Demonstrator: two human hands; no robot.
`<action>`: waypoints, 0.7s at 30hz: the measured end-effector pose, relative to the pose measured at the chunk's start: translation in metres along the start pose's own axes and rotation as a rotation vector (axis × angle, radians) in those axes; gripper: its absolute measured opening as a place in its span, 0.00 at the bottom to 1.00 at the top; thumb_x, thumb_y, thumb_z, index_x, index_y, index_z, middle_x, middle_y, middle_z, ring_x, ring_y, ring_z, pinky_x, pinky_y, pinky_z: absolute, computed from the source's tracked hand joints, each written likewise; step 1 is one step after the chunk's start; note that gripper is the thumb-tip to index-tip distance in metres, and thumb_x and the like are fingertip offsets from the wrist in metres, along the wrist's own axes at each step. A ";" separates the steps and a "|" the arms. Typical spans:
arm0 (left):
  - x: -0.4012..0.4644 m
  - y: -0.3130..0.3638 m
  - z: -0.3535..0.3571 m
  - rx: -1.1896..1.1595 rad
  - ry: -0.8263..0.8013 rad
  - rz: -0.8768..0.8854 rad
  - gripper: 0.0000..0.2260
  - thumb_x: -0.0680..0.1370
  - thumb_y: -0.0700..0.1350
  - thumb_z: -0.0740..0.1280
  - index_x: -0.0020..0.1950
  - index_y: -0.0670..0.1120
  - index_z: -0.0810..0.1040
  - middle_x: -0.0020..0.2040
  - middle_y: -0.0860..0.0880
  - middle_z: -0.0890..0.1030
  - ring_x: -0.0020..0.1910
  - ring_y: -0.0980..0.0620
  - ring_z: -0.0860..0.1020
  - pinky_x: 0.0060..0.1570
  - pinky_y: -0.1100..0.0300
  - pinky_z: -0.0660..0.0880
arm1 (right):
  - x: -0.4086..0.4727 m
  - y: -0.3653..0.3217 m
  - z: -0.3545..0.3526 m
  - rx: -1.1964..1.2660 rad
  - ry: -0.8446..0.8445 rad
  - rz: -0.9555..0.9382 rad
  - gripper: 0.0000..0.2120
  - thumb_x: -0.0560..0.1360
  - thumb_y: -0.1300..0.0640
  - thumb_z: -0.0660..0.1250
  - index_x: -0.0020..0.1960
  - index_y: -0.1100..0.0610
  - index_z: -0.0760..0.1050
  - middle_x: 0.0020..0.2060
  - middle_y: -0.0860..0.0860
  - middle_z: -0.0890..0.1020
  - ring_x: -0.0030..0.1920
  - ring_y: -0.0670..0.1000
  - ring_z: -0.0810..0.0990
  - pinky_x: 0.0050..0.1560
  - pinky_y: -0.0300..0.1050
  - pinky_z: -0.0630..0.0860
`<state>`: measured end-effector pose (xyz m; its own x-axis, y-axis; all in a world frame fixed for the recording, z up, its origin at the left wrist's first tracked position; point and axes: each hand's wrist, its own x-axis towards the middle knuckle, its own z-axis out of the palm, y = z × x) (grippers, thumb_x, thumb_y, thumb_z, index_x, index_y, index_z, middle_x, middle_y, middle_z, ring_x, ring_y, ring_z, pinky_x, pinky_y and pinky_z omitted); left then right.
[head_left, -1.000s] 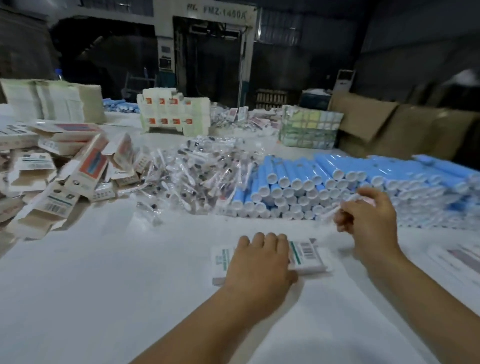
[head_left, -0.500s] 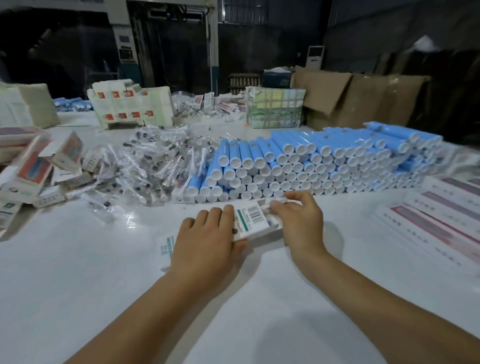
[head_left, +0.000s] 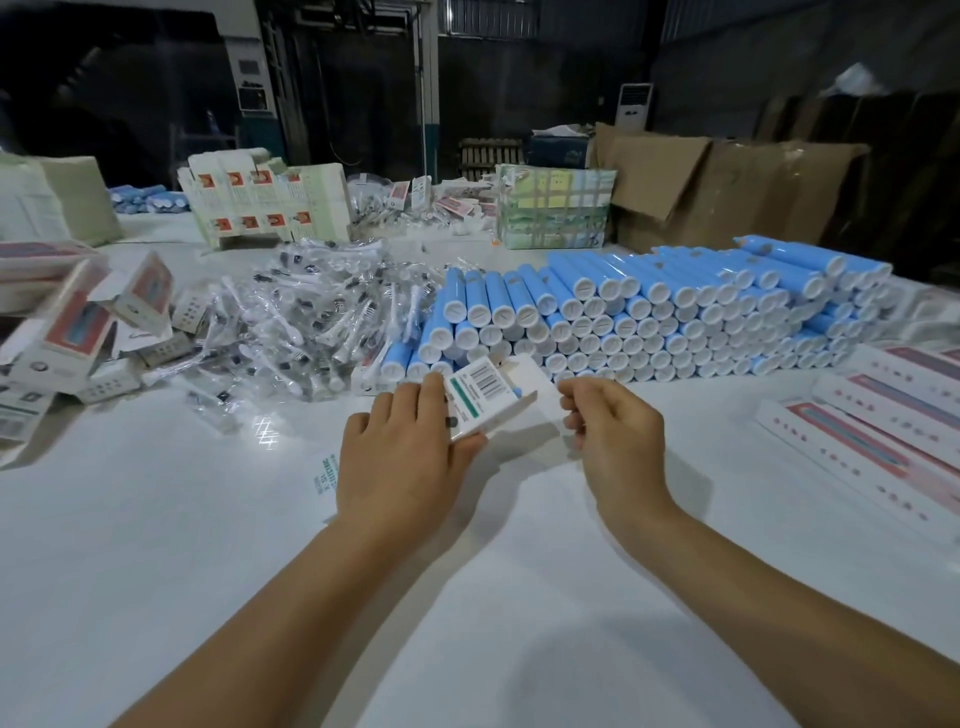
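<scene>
Judging by its open end flap (head_left: 535, 374), 1 carton (head_left: 480, 402) gripped by the left hand (head_left: 400, 462) is not yet sealed; closure is left to the right hand (head_left: 615, 431), curled on nothing visible.

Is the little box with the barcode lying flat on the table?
No, the left hand grips the box and tilts its barcode end up off the white table.

A white worktop (head_left: 156, 545) carries a stacked bank of blue tubes (head_left: 649, 312) toward the right. A heap of small clear-wrapped parts (head_left: 311, 322) lies left of them. Opened cartons (head_left: 78, 332) sit at the left edge and long flat boxes (head_left: 883, 431) at the right. One barcoded carton (head_left: 480, 395) is near the middle.
</scene>
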<state>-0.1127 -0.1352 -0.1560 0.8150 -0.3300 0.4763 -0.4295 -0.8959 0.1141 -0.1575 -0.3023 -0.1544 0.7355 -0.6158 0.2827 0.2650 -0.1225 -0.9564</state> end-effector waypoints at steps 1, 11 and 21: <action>0.000 0.000 0.000 -0.007 0.006 -0.013 0.32 0.77 0.63 0.53 0.75 0.46 0.58 0.66 0.48 0.70 0.63 0.45 0.68 0.56 0.52 0.64 | -0.003 0.000 0.003 -0.018 -0.034 -0.019 0.12 0.78 0.59 0.63 0.41 0.47 0.81 0.31 0.39 0.81 0.31 0.38 0.76 0.39 0.38 0.72; -0.003 0.008 0.005 0.091 0.010 0.032 0.32 0.78 0.64 0.53 0.75 0.46 0.55 0.68 0.48 0.68 0.64 0.46 0.67 0.56 0.53 0.63 | -0.014 0.003 0.011 -0.137 -0.170 -0.086 0.12 0.77 0.62 0.65 0.58 0.55 0.80 0.50 0.43 0.81 0.47 0.35 0.78 0.48 0.30 0.73; -0.009 0.010 0.004 0.151 0.018 0.079 0.30 0.78 0.62 0.53 0.74 0.45 0.60 0.65 0.47 0.71 0.60 0.45 0.69 0.55 0.52 0.64 | -0.016 -0.001 0.009 -0.265 -0.202 -0.227 0.07 0.74 0.67 0.67 0.48 0.60 0.83 0.40 0.44 0.80 0.42 0.48 0.79 0.43 0.37 0.74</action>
<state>-0.1230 -0.1418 -0.1628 0.7732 -0.3973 0.4943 -0.4279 -0.9021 -0.0558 -0.1637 -0.2852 -0.1577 0.7915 -0.3876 0.4726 0.2846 -0.4506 -0.8462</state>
